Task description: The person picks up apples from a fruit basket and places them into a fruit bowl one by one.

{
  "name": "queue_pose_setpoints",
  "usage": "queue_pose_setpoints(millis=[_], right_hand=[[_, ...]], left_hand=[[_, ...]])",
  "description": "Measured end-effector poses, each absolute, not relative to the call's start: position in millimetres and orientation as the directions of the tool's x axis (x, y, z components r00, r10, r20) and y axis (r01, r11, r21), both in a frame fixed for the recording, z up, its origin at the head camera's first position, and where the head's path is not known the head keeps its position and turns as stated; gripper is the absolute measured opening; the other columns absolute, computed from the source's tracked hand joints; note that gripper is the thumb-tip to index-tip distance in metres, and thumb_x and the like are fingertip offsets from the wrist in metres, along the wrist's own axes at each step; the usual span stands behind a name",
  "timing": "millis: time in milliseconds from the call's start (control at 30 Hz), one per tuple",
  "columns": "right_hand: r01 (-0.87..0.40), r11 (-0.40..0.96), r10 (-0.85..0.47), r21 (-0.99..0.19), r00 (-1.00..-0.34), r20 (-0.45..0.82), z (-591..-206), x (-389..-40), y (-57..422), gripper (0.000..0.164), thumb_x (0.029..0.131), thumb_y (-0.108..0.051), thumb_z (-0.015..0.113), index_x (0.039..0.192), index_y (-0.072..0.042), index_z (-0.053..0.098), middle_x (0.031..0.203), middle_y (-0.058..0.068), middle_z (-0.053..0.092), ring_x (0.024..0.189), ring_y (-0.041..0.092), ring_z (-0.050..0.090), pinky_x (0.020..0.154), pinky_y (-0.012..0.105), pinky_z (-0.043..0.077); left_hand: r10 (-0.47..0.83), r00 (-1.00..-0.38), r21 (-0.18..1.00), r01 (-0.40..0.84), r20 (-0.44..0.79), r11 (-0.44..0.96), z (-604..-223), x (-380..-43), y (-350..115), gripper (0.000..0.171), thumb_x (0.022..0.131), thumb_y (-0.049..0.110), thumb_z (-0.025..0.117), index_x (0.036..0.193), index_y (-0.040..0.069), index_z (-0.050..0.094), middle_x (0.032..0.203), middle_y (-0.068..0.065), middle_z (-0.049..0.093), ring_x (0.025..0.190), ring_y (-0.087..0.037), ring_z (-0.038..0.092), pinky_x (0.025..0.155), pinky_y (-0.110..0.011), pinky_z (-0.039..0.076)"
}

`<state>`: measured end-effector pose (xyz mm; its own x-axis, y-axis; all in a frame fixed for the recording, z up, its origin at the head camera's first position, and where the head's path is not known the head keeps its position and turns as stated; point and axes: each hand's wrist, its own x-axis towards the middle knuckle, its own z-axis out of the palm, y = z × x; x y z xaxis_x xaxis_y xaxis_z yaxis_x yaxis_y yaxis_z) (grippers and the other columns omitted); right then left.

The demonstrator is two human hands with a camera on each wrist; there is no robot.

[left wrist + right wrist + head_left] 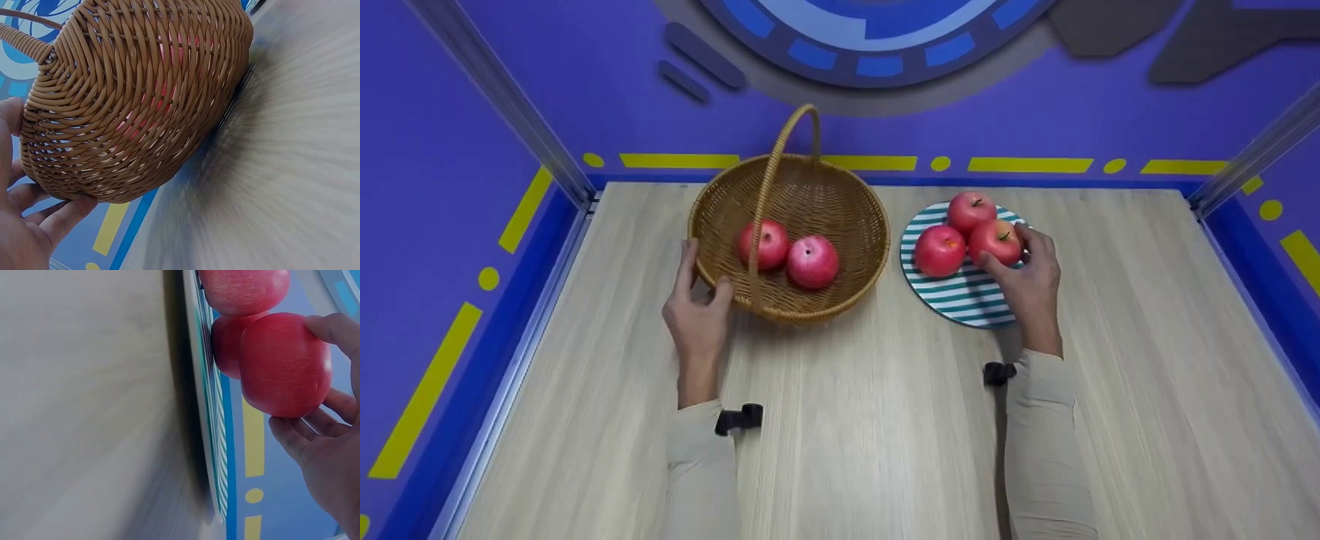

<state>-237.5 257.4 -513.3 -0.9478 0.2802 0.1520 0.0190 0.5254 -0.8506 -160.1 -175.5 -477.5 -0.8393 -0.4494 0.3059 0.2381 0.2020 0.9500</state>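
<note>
A brown wicker basket [825,309] with a tall arched handle [771,176] stands at the back left, two red apples [813,262] lying inside. My left hand [697,319] holds the basket at its near left side, thumb and fingers spread against the woven wall [129,112]. On the right, my right hand [1033,279] grips a red apple [286,364] between thumb and fingers, over a round plate [967,306] with green and white stripes. Two more apples, one at the back [971,212] and one at the left [939,252], sit close beside it on the plate.
The light wood table [840,420] has blue and purple panels [877,127] behind it and along both sides. Between basket and plate runs a narrow strip of tabletop. The basket's handle arches high above its rim.
</note>
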Motion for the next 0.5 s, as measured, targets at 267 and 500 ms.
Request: queue_pose_setpoints(millis=[267,500], right_hand=[[0.047,0.542,0.270,-0.839,-0.955,0.121,-512.8,-236.7,257.2,0.078,0.093,-0.023,0.085,0.158,-0.004,0.046,0.153,0.017,0.045,0.142,0.030,0.044,0.114,0.046,0.045],[0.050,0.553,0.254,-0.831,-0.961,0.111,-514.6,-236.2,259.8,0.083,0.090,-0.030,0.086,0.158,-0.005,0.046,0.152,0.017,0.046,0.141,0.031,0.044,0.111,0.049,0.048]], left_hand=[[-0.446,-0.845,0.953,0.222,0.294,0.208,-475.9,-158.5,-175.2,0.065,0.092,-0.007,0.063,0.156,0.001,0.052,0.165,-0.013,0.041,0.140,-0.032,0.053,0.093,-0.025,0.056],[-0.440,-0.839,0.941,0.230,0.320,0.247,-478.8,-160.9,-175.7,0.065,0.092,-0.008,0.063,0.155,-0.002,0.052,0.165,-0.018,0.041,0.142,-0.035,0.052,0.089,-0.019,0.054]])
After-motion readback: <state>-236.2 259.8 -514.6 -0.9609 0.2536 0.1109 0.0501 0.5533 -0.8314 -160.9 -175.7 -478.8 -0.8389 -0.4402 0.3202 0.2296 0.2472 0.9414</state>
